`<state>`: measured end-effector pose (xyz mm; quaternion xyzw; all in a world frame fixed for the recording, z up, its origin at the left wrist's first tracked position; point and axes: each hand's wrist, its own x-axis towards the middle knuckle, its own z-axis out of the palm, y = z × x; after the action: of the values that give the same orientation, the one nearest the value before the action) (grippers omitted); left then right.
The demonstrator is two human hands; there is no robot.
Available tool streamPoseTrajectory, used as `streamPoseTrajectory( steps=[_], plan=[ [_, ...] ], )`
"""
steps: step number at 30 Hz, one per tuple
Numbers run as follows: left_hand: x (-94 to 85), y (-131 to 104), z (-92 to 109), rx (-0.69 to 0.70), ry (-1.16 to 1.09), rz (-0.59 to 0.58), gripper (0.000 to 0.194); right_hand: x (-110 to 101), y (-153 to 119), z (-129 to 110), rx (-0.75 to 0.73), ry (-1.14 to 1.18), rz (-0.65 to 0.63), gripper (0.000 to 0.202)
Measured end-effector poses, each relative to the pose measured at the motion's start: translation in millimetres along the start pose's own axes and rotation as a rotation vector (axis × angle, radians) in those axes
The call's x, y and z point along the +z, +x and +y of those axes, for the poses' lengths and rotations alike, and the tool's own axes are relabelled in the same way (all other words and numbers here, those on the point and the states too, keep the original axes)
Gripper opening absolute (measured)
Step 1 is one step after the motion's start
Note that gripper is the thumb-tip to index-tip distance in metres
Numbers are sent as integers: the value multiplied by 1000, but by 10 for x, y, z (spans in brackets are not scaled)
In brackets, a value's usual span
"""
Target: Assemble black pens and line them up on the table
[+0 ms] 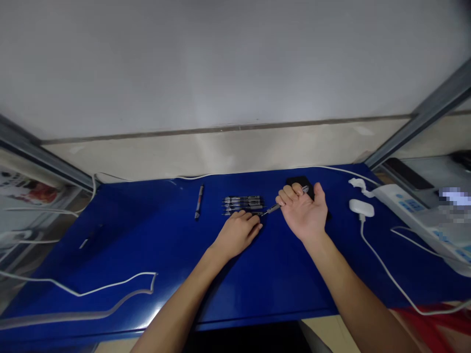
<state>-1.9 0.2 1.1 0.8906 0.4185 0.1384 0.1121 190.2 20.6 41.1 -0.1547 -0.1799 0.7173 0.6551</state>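
Note:
Several dark pens with clear barrels lie side by side in a row on the blue table. My left hand rests palm down at the near edge of that row, its fingers bent over the nearest pen; what they grip, if anything, is hidden. To the right, my right hand is turned palm up, its fingers curled around a grey pen whose tip points left toward the row. A separate pen lies apart on the left, roughly upright in the view.
Behind my right hand is a black object. A white earbud case with a cable and a white power strip are at the right. White cables cross the left side. A wall stands behind.

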Motion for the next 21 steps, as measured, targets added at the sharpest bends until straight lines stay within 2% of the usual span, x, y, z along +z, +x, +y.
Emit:
streamPoseTrajectory(
  steps=[4,12,21],
  plan=[
    [-38,-1,1,-23,-74,0,30,-8,-5,4,15,11,-4,46],
    [-88,-1,62,-114,-379,35,29,16,-5,25,55,-35,-12,37],
    [-90,22,129,-128,-589,79,36,46,-27,71,37,-200,8,47]
  ],
)
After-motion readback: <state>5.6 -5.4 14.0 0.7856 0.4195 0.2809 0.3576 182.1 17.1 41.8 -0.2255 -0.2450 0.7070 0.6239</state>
